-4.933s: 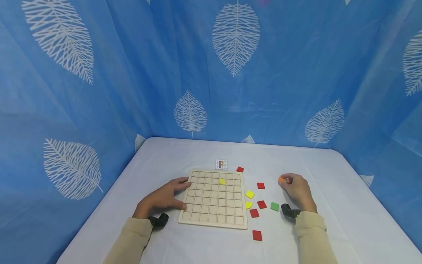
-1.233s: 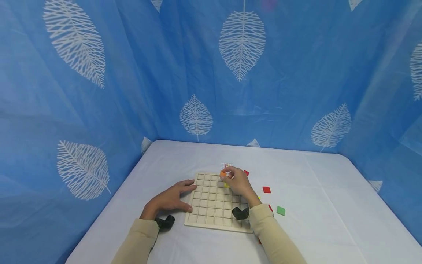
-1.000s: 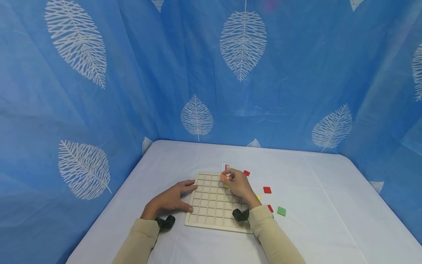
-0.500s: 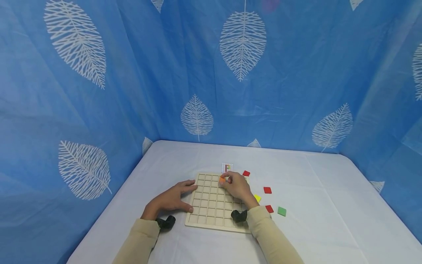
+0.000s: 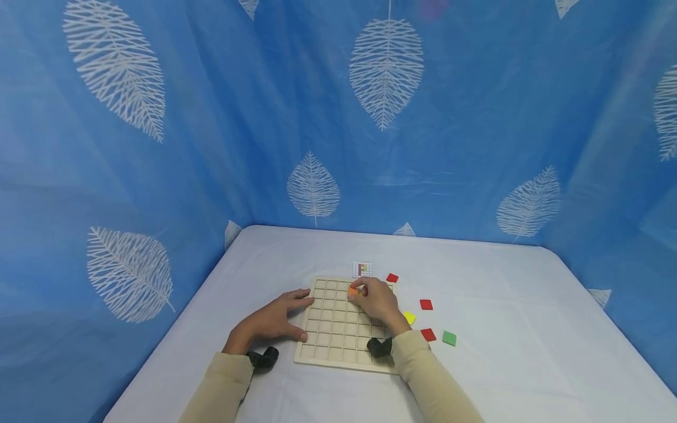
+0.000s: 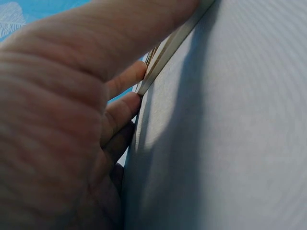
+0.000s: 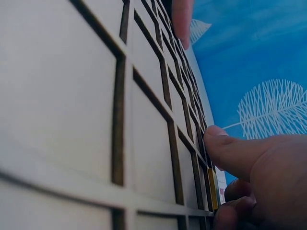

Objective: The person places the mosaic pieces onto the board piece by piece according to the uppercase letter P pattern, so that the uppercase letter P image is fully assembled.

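Observation:
A square wooden grid board [image 5: 337,339] lies on the white table. Along its left edge rests my left hand [image 5: 275,317], thumb and fingers spread; the left wrist view shows fingertips [image 6: 129,101] right at the board's rim. Over the upper middle cells my right hand [image 5: 379,301] pinches a small orange tile [image 5: 352,291] between thumb and fingers. In the right wrist view the thumb [image 7: 225,143] is close over the grid, beside a yellow tile edge [image 7: 212,189]. The yellow tile on the board is hidden behind the right hand in the head view.
A small pattern card [image 5: 362,269] lies beyond the board's far edge. Right of the board are a red tile [image 5: 426,304], a yellow tile [image 5: 409,318] and a green tile [image 5: 449,338], with further red ones. A leaf-print blue curtain [image 5: 449,117] hangs behind the table.
My right hand has carried the orange tile from the table's right side left to the board, then lowered it towards an upper cell. The left hand stays on the board's edge.

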`<state>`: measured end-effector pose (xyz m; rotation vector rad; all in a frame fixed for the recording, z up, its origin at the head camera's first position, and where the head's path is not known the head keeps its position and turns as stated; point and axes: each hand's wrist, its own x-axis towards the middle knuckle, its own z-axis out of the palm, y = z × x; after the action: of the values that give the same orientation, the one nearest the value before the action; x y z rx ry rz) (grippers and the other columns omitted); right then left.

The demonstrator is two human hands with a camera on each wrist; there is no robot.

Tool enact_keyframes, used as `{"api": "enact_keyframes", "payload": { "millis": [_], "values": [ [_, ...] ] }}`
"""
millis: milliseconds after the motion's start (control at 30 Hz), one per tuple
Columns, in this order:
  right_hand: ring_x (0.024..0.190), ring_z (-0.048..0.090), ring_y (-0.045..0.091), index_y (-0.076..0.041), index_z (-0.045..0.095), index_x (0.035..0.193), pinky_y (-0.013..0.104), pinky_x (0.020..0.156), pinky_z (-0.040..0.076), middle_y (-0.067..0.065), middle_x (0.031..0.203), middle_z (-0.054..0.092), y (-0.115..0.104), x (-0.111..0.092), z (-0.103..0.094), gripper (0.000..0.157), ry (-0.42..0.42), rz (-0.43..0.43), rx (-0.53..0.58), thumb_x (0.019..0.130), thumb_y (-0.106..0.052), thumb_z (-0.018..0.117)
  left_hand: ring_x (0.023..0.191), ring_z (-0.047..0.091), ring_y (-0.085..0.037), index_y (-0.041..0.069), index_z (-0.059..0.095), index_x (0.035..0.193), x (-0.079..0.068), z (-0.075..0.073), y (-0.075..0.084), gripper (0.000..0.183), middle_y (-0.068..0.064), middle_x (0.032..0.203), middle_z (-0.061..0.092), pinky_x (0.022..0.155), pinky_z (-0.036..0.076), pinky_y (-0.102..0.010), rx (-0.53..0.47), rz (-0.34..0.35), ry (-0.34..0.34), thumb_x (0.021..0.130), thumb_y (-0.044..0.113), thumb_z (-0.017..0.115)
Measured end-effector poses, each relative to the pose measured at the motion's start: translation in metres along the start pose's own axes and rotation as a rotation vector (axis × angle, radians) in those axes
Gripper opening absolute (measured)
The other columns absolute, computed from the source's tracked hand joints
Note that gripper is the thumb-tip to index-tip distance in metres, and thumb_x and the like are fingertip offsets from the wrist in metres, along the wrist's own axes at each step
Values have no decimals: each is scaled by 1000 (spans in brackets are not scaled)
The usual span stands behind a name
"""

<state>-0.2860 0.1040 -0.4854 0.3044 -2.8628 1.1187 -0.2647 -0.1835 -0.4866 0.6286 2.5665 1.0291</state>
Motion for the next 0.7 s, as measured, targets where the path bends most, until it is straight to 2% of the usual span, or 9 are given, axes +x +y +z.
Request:
{"api": "enact_keyframes", "payload": {
  "millis": [700],
  "values": [
    [53, 38, 12, -19, 78, 109, 26, 47, 27, -3, 68, 54, -5, -2, -1, 21, -24, 8, -20, 89, -25, 76, 155, 18, -36, 23, 48, 151, -2, 1, 0, 96, -1, 165, 28, 120, 23, -62, -14, -7, 10, 67, 42, 92]
  ]
}}
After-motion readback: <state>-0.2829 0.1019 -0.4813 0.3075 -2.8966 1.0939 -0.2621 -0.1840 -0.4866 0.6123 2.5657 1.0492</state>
